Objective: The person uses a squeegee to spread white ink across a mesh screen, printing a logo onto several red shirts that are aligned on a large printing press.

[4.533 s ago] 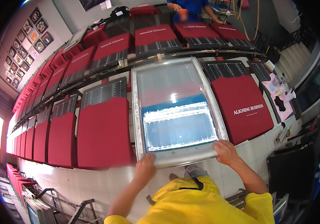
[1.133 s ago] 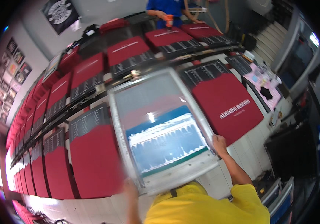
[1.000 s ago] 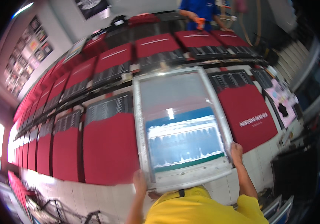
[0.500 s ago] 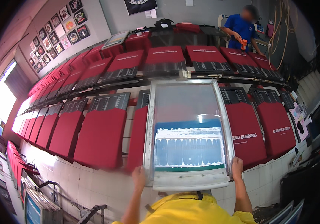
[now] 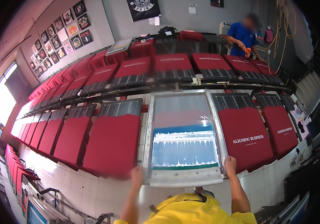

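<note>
A metal-framed printing screen (image 5: 184,100) with a blue and white mesh patch lies flat over a red shirt on the tiled table. My left hand (image 5: 137,176) grips the frame's near left corner. My right hand (image 5: 230,165) grips its near right corner. Red shirts (image 5: 111,143) lie on boards to the left, and a red shirt with white lettering (image 5: 246,136) lies just right of the screen.
A second row of red shirts (image 5: 173,63) runs along the far table. A person in blue (image 5: 244,35) works at the far right end. Another framed screen (image 5: 120,45) rests at the back. Racks (image 5: 25,179) line the aisle at lower left.
The screen was held tilted and swung from the right toward the left. It now lies flat and square over a shirt, both hands still on its near corners.
</note>
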Available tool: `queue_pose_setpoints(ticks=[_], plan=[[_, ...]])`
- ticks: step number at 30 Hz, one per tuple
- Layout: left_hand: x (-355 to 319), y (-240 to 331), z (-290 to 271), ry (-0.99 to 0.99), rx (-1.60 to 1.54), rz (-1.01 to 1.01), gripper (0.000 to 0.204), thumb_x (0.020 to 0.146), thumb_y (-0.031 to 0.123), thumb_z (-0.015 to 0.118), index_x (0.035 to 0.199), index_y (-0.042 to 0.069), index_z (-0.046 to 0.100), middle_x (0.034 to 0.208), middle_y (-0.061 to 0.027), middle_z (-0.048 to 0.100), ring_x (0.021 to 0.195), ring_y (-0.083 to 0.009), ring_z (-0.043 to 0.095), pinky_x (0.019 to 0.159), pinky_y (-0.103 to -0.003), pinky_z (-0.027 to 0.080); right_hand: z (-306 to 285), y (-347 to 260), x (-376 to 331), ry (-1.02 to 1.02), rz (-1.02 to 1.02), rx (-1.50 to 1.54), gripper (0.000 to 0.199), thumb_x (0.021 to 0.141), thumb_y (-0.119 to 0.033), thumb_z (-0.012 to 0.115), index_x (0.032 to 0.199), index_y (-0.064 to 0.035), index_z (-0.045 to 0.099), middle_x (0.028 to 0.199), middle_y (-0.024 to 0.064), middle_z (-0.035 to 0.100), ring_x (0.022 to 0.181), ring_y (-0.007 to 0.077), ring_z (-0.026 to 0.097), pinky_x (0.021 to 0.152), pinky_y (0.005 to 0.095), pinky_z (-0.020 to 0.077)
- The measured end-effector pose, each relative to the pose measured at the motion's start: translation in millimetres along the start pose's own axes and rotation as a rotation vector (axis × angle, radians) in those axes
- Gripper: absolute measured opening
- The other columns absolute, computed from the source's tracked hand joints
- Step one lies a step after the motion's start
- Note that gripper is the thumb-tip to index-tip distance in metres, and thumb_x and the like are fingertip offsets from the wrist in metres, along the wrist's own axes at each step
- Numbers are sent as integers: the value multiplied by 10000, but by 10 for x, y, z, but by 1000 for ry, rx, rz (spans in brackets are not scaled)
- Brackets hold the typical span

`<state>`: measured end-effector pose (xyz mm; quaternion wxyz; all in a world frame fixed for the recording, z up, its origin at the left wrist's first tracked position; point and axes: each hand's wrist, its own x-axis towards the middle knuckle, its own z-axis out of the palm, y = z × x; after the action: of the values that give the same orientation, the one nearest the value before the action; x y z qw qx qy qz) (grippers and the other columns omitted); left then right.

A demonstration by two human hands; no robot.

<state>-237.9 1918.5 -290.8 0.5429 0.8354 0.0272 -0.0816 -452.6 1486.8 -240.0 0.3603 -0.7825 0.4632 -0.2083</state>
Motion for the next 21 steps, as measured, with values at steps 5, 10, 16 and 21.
queue_pose_setpoints(ticks=[5, 10, 16, 21], plan=[[69, -3, -7, 13, 30, 21, 316, 954, 209, 521, 846, -64, 639, 693, -145, 610, 673, -214, 594, 658, -393, 454, 49, -112, 9, -14, 33, 29, 354, 903, -202, 440, 799, 96, 599, 754, 292, 599, 730, 428, 606, 718, 490, 442], [58, 24, 8, -25, 19, -5, 323, 956, 222, 516, 849, -63, 624, 695, -132, 602, 664, -201, 560, 658, -390, 448, 84, 68, 95, -12, 49, -2, 359, 908, -206, 441, 815, 95, 615, 775, 303, 612, 761, 440, 624, 731, 498, 450], [17, 80, -64, -60, 29, -46, 327, 955, 234, 532, 922, -74, 637, 722, -126, 610, 701, -175, 559, 671, -377, 455, 123, 6, 80, -2, 17, -61, 358, 898, -200, 440, 804, 95, 620, 804, 323, 616, 797, 483, 615, 746, 517, 449], [-19, 262, -87, -69, 1, -32, 299, 945, 215, 549, 875, -65, 630, 697, -126, 587, 661, -176, 532, 643, -387, 447, 122, 20, 82, 22, -32, -90, 341, 882, -189, 441, 801, 87, 626, 814, 323, 617, 802, 494, 606, 747, 525, 447]])
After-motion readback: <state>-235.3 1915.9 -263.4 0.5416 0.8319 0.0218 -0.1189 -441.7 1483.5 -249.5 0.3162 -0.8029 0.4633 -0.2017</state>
